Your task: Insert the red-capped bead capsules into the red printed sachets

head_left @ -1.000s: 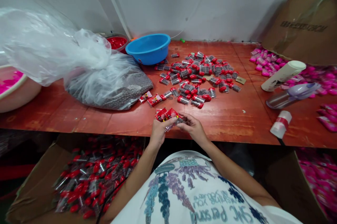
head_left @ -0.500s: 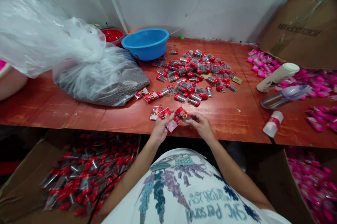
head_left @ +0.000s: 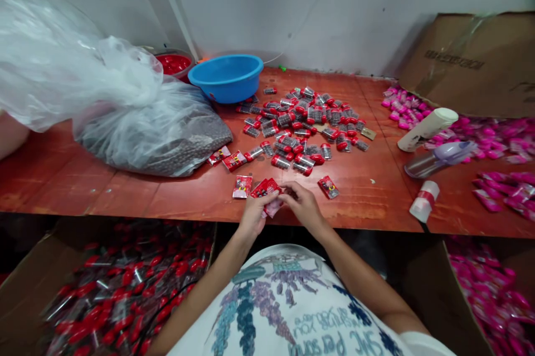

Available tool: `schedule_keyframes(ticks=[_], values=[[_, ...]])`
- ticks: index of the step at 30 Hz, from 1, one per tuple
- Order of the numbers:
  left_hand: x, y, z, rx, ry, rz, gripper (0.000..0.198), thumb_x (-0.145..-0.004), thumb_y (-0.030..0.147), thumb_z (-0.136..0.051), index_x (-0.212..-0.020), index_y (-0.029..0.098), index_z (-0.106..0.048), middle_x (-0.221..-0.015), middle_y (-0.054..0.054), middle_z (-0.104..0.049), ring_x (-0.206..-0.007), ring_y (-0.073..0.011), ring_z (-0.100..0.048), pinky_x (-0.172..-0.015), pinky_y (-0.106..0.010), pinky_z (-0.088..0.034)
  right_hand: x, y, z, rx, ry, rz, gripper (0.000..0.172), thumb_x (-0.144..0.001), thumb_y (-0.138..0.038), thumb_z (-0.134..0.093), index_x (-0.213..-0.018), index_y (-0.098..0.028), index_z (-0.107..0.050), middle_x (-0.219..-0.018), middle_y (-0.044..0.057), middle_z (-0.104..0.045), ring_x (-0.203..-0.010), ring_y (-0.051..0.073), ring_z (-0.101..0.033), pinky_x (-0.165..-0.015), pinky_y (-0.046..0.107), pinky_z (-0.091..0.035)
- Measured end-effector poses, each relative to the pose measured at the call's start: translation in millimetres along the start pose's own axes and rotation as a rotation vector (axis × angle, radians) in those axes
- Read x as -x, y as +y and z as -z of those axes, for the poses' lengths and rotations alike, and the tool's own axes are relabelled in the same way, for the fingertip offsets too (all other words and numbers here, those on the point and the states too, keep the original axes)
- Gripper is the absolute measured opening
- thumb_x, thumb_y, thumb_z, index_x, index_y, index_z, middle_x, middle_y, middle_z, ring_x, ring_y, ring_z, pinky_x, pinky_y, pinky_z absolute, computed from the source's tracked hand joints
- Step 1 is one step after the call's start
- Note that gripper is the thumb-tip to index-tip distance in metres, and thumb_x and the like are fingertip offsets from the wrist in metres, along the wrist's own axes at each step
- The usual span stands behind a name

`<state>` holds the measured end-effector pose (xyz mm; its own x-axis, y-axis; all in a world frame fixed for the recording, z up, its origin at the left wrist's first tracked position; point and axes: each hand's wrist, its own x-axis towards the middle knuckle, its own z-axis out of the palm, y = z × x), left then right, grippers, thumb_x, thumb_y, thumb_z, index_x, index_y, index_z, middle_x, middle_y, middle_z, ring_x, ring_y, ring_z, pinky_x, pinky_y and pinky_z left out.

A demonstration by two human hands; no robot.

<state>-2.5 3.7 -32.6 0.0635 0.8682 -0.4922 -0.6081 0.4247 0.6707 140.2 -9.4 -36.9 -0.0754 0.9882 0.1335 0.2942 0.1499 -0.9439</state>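
Over the near edge of the counter, we held overlapping red packets in the fingers of our left hand, while our right hand curled its fingers narrowly at their edge, whether gripping one we could not tell. One loose packet lay right of our hands, another packet left, before the red-capped jars.
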Motion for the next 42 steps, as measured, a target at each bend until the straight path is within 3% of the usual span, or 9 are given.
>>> schedule_keyframes(ticks=[3,9,15,20,23,27,30,34,42], values=[[-1.5,6.2,6.5,0.011,0.022,-0.041,0.027,-0.051,0.008,-0.081,-0.073,0.010,-0.066,-0.068,-0.003,-0.069,-0.059,-0.0138,-0.065,-0.063,-0.025,-0.054,-11.2,-5.0,-15.2,0.008,-0.083,0.046,0.028,-0.085,-0.021,-0.052,-0.111,-0.025,-0.062,-0.096,0.001,-0.068,-0.085,0.016,-0.064,-0.076,0.027,-0.049],[-0.7,18.2,17.8,0.065,0.086,-0.058,0.025,-0.057,0.005,-0.078,-0.079,0.011,-0.067,-0.075,-0.004,-0.071,-0.067,-0.0153,-0.067,-0.068,-0.026,-0.055,-33.6,0.8,-10.7,0.186,-0.188,0.158,0.034,-0.090,-0.019,-0.044,-0.120,-0.026,-0.059,-0.098,0.003,-0.070,-0.087,0.017,-0.065,-0.078,0.029,-0.048],[-4.7,33.2,19.9,0.187,0.161,0.046,0.008,-0.072,0.007,-0.068,-0.079,0.011,-0.066,-0.067,-0.003,-0.068,-0.056,-0.0113,-0.063,-0.059,-0.023,-0.054,-75.0,32.3,-6.7,0.750,-0.025,0.163,0.031,-0.088,-0.019,-0.051,-0.117,-0.015,-0.060,-0.110,0.016,-0.061,-0.099,0.027,-0.053,-0.088,0.040,-0.041],[-7.1,41.5,22.1,0.249,0.194,0.116,0.004,-0.078,0.009,-0.063,-0.080,0.012,-0.066,-0.071,-0.006,-0.069,-0.057,-0.0118,-0.064,-0.056,-0.024,-0.054,-74.1,47.9,-11.9,0.787,-0.055,0.195,0.026,-0.087,-0.016,-0.051,-0.109,-0.014,-0.064,-0.101,0.015,-0.059,-0.097,0.027,-0.050,-0.087,0.040,-0.041],[-10.8,42.1,25.6,0.281,0.262,0.128,0.004,-0.079,0.009,-0.062,-0.077,0.012,-0.065,-0.070,-0.005,-0.069,-0.057,-0.0119,-0.064,-0.058,-0.026,-0.055,-58.5,41.1,-11.7,0.623,-0.070,0.176,0.024,-0.088,-0.018,-0.050,-0.105,-0.017,-0.066,-0.095,0.010,-0.063,-0.088,0.022,-0.055,-0.083,0.035,-0.045],[-17.0,40.7,30.1,0.278,0.255,0.093,0.005,-0.075,0.009,-0.067,-0.075,0.013,-0.064,-0.073,-0.004,-0.069,-0.059,-0.0130,-0.065,-0.060,-0.026,-0.056,-26.9,14.4,-14.7,-0.087,0.004,-0.043,0.027,-0.085,-0.032,-0.055,-0.105,-0.018,-0.065,-0.093,0.005,-0.068,-0.081,0.018,-0.062,-0.075,0.032,-0.050],[-18.5,39.3,28.6,0.288,0.225,0.075,0.007,-0.074,0.008,-0.068,-0.077,0.014,-0.064,-0.073,-0.004,-0.070,-0.061,-0.0129,-0.066,-0.062,-0.025,-0.056,-6.2,-6.9,-22.3,-0.414,0.002,-0.174,0.032,-0.079,-0.036,-0.062,-0.105,-0.019,-0.066,-0.094,0.005,-0.069,-0.079,0.017,-0.064,-0.072,0.032,-0.053],[-14.0,37.4,20.4,0.309,0.228,0.093,0.008,-0.076,0.005,-0.064,-0.074,0.013,-0.064,-0.066,-0.003,-0.068,-0.056,-0.0121,-0.065,-0.063,-0.024,-0.056,2.8,-18.4,-30.8,-0.525,0.021,-0.207,0.032,-0.074,-0.035,-0.067,-0.103,-0.019,-0.067,-0.094,0.005,-0.070,-0.080,0.017,-0.064,-0.073,0.031,-0.053],[-7.4,36.5,14.0,0.362,0.207,0.087,0.011,-0.081,0.004,-0.057,-0.076,0.011,-0.063,-0.069,-0.006,-0.070,-0.060,-0.0130,-0.067,-0.064,-0.024,-0.056,5.5,-16.1,-33.7,-0.536,0.099,-0.215,0.032,-0.075,-0.034,-0.066,-0.104,-0.019,-0.066,-0.094,0.005,-0.070,-0.079,0.016,-0.063,-0.072,0.029,-0.051]])
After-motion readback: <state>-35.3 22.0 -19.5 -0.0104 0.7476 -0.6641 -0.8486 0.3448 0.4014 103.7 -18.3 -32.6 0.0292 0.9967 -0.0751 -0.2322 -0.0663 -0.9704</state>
